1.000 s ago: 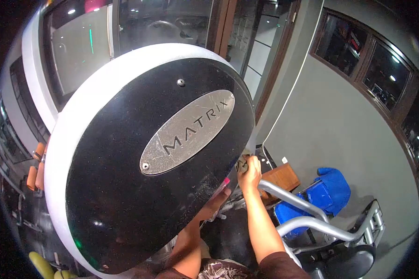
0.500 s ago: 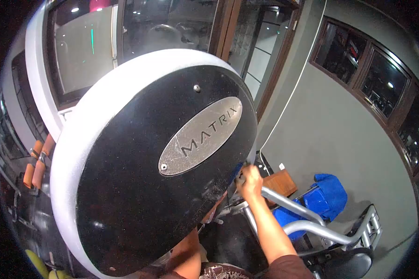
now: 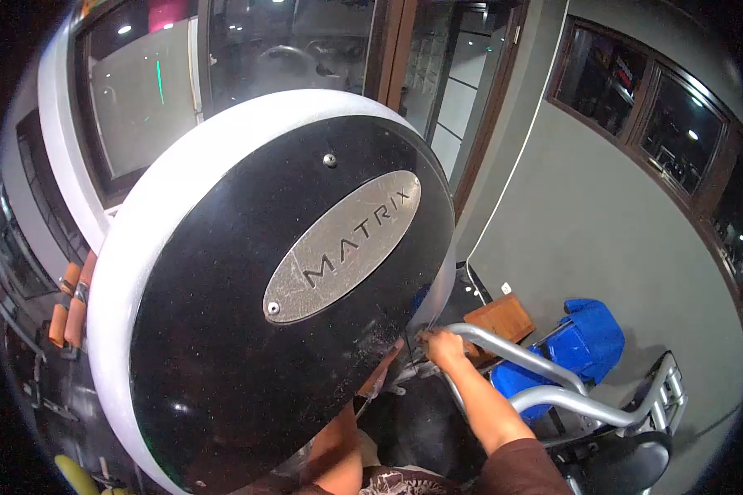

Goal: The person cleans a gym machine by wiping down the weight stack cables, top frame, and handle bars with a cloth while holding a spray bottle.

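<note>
A large round machine cover [image 3: 223, 346], glossy black with a white rim, fills the middle and left of the head view. It bears an oval metal plate [image 3: 347, 247] reading MATRIX. My right hand [image 3: 444, 346] is at the cover's lower right edge, beside a silver bent tube [image 3: 512, 353]. Its fingers are closed, with a small dark shape at their tips that I cannot make out. My left forearm [image 3: 337, 454] reaches up behind the cover's lower edge, which hides the hand.
Right of the cover stand silver frame tubes, a black pad [image 3: 627, 462], a blue chair [image 3: 545, 375] with a blue cloth [image 3: 598, 330] over it, and a brown wooden box [image 3: 504, 320]. Orange foam rollers [image 3: 74, 309] lie to the left. Behind are a grey wall [image 3: 603, 223] and windows.
My right hand has moved down along the cover's edge, toward the tube. A blue patch beside its fingers no longer shows there. The view has shifted slightly.
</note>
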`<control>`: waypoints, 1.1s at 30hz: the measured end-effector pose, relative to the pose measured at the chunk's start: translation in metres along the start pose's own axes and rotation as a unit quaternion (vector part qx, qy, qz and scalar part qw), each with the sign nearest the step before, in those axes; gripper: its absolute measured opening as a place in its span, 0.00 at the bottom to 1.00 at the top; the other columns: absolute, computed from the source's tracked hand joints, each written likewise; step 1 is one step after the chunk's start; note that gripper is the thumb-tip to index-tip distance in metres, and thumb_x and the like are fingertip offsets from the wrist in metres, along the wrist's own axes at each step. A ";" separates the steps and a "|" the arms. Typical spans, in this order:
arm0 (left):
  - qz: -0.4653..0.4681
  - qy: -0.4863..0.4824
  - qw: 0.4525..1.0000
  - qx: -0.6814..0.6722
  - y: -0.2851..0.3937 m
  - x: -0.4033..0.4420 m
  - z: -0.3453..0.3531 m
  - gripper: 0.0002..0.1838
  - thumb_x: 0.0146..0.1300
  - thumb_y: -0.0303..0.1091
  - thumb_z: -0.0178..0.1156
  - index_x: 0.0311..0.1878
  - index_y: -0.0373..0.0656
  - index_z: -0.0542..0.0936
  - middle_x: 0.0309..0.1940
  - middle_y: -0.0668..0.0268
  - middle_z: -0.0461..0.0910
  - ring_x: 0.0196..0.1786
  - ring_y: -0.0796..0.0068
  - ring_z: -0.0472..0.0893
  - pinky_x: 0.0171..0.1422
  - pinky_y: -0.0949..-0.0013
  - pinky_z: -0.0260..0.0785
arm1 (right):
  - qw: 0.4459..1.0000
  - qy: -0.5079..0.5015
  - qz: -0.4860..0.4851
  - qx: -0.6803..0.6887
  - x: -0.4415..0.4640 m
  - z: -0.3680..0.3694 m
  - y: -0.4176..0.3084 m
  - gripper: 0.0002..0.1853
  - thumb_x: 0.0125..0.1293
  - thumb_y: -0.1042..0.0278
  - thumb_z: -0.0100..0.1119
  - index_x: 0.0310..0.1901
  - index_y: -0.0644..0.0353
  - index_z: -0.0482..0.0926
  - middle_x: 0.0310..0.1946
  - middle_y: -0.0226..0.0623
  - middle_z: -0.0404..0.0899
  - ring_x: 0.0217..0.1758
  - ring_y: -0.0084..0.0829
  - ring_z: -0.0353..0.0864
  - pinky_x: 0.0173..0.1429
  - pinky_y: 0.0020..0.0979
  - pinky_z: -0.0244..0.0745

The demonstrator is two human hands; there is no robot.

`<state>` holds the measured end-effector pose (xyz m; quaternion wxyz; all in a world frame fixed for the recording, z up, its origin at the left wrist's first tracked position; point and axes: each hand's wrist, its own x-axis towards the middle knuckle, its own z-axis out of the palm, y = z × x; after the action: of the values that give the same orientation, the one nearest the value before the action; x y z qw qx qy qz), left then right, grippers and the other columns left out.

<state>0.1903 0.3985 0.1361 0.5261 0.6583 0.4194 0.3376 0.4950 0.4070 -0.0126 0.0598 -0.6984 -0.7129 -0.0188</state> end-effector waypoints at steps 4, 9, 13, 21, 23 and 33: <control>0.013 0.195 0.978 0.069 -0.008 0.004 0.064 0.29 0.65 0.58 0.68 0.54 0.41 0.83 0.51 0.60 0.83 0.55 0.65 0.78 0.66 0.58 0.69 | 0.947 0.289 -0.082 0.110 0.014 -0.111 -0.038 0.27 0.52 0.75 0.64 0.56 0.42 0.84 0.38 0.36 0.78 0.47 0.45 0.81 0.44 0.46 0.82; 0.235 0.084 0.962 0.113 -0.045 0.010 0.031 0.23 0.64 0.51 0.71 0.52 0.42 0.83 0.47 0.62 0.83 0.48 0.66 0.79 0.59 0.61 0.73 | 0.957 0.280 -0.048 0.059 0.026 -0.129 -0.030 0.29 0.50 0.76 0.66 0.56 0.40 0.84 0.37 0.35 0.76 0.44 0.44 0.81 0.41 0.44 0.82; 0.042 0.086 0.995 -0.018 -0.005 -0.006 0.030 0.19 0.63 0.44 0.73 0.50 0.42 0.83 0.41 0.64 0.83 0.43 0.68 0.80 0.50 0.63 0.75 | 0.981 0.193 -0.028 -0.006 0.020 -0.047 -0.017 0.23 0.57 0.66 0.64 0.56 0.36 0.85 0.40 0.33 0.80 0.43 0.42 0.84 0.42 0.45 0.83; 0.135 0.022 0.990 0.022 0.008 0.005 0.024 0.16 0.64 0.42 0.72 0.44 0.39 0.82 0.36 0.62 0.81 0.40 0.68 0.79 0.46 0.62 0.73 | 0.993 0.060 0.084 0.049 0.016 -0.082 -0.057 0.21 0.60 0.63 0.60 0.56 0.41 0.84 0.41 0.40 0.86 0.49 0.46 0.87 0.50 0.48 0.82; 0.156 0.044 0.985 0.052 0.003 -0.001 0.029 0.15 0.63 0.41 0.72 0.43 0.39 0.82 0.36 0.61 0.80 0.39 0.66 0.78 0.45 0.62 0.72 | 0.976 0.178 0.081 0.101 0.019 -0.113 -0.057 0.22 0.58 0.71 0.62 0.55 0.42 0.85 0.41 0.39 0.86 0.47 0.45 0.87 0.46 0.46 0.83; 0.161 0.017 0.987 0.009 0.058 -0.010 0.030 0.15 0.62 0.41 0.71 0.39 0.40 0.80 0.31 0.62 0.76 0.34 0.62 0.76 0.40 0.61 0.69 | 0.979 -0.160 0.126 0.021 0.015 0.004 -0.025 0.26 0.68 0.61 0.51 0.65 0.21 0.77 0.54 0.39 0.85 0.54 0.45 0.87 0.54 0.49 0.81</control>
<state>0.2241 0.3718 0.1863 0.4519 0.7161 0.3199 0.4251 0.4698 0.4220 -0.0137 -0.0385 -0.7755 -0.6194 0.1162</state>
